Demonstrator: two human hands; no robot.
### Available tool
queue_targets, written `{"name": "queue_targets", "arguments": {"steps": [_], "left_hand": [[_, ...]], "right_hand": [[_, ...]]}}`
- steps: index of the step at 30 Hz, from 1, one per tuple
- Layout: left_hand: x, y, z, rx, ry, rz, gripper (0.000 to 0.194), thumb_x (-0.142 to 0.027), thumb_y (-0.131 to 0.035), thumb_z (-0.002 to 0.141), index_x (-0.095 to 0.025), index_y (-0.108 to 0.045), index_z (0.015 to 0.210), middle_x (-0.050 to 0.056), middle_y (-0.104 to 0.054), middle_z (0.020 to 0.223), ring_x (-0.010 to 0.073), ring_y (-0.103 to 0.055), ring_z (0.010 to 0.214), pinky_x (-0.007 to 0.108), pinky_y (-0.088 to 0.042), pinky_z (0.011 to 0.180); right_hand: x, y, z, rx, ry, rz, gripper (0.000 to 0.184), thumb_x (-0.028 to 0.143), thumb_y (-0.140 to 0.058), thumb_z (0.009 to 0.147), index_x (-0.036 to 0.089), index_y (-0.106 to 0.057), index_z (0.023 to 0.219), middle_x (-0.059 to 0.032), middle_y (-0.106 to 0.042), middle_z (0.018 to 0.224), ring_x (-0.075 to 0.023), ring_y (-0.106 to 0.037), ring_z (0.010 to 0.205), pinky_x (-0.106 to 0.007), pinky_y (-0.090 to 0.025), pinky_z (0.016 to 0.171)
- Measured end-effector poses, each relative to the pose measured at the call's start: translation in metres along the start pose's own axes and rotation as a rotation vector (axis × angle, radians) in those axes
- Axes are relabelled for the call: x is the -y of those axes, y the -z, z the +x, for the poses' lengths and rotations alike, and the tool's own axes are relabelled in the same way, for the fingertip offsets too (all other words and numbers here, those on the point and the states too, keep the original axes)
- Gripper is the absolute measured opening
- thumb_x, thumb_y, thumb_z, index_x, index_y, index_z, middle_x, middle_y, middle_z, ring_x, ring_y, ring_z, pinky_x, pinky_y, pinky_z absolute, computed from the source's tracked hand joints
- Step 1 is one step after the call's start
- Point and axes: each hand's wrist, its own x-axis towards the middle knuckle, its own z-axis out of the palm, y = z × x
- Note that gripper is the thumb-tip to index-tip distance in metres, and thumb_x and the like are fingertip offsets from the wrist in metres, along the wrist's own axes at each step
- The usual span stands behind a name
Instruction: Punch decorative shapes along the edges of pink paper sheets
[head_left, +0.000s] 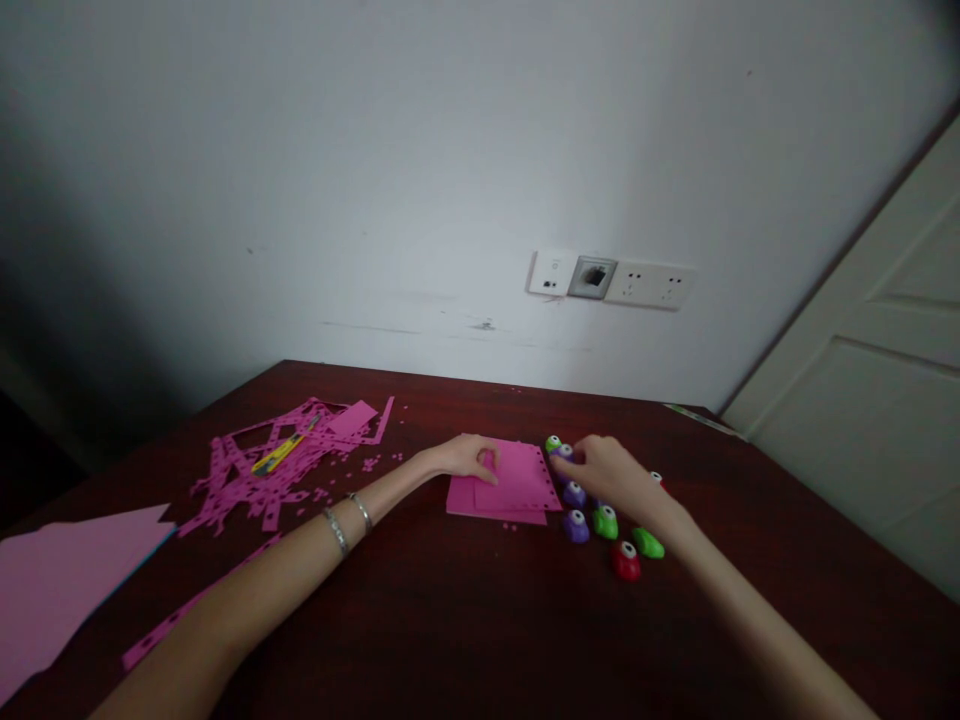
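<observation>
Pink paper sheets (517,475) lie stacked and slightly offset on the dark red table, with small punched holes along the top one's right edge. My left hand (466,457), wearing bracelets at the wrist, rests on their left part with curled fingers and thumb, holding the paper. At the far right corner of the paper, my right hand (606,470) closes on a purple craft punch (562,453), partly hidden by its fingers. Just beyond sits a green punch (553,442). Nearer me are more purple punches (576,526), green punches (605,521) and a red punch (626,561).
Cut pink paper scraps (300,450) are heaped at the left, with a yellow utility knife (277,455) on top. Larger pink sheets (60,575) lie at the near left, beside a long punched strip (169,625). A wall with sockets (649,285) stands behind the table.
</observation>
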Motion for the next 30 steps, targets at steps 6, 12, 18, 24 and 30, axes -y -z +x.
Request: {"name": "queue_targets", "arguments": {"steps": [6, 12, 18, 24, 30], "left_hand": [[-0.005, 0.002, -0.002, 0.006, -0.003, -0.006, 0.033, -0.041, -0.071, 0.061, -0.017, -0.063, 0.082, -0.005, -0.047, 0.058, 0.0091, -0.042, 0.054, 0.021, -0.028, 0.054], [-0.001, 0.0, -0.002, 0.0, -0.01, -0.017, 0.032, -0.04, -0.071, 0.062, -0.017, -0.061, 0.082, -0.006, -0.047, 0.058, 0.0091, -0.042, 0.054, 0.021, -0.028, 0.052], [-0.002, -0.001, -0.003, -0.013, -0.022, -0.006, 0.029, -0.039, -0.07, 0.064, -0.017, -0.06, 0.08, -0.005, -0.046, 0.059, 0.0088, -0.041, 0.054, 0.02, -0.028, 0.052], [-0.002, -0.007, -0.005, -0.054, 0.033, 0.004, 0.035, -0.041, -0.07, 0.063, -0.016, -0.057, 0.083, -0.003, -0.048, 0.065, 0.0101, -0.043, 0.058, 0.02, -0.029, 0.052], [-0.006, 0.0, -0.011, -0.171, 0.155, 0.081, 0.039, -0.042, -0.069, 0.06, -0.017, -0.058, 0.088, -0.001, -0.056, 0.07, 0.0127, -0.049, 0.061, 0.022, -0.031, 0.052]], "right_hand": [[-0.07, 0.002, 0.049, -0.004, -0.19, -0.117, 0.042, 0.043, -0.042, 0.08, 0.01, -0.067, 0.073, -0.018, -0.067, 0.076, -0.0239, -0.064, 0.069, -0.027, -0.038, 0.055], [-0.087, -0.024, 0.069, 0.096, -0.222, -0.134, 0.038, 0.039, -0.049, 0.076, 0.007, -0.067, 0.087, -0.0211, -0.067, 0.09, -0.0258, -0.065, 0.08, -0.027, -0.043, 0.06], [-0.089, -0.032, 0.076, 0.131, -0.236, -0.142, 0.036, 0.036, -0.052, 0.075, 0.008, -0.066, 0.091, -0.0208, -0.066, 0.095, -0.0271, -0.064, 0.085, -0.029, -0.045, 0.063], [-0.073, -0.016, 0.06, 0.015, -0.254, -0.168, 0.041, 0.043, -0.046, 0.08, 0.008, -0.064, 0.094, -0.0228, -0.064, 0.097, -0.031, -0.062, 0.09, -0.034, -0.044, 0.067], [-0.045, 0.002, 0.032, -0.055, -0.158, -0.109, 0.038, 0.046, -0.04, 0.082, 0.018, -0.066, 0.079, -0.0121, -0.067, 0.083, -0.0231, -0.064, 0.079, -0.029, -0.042, 0.066]]}}
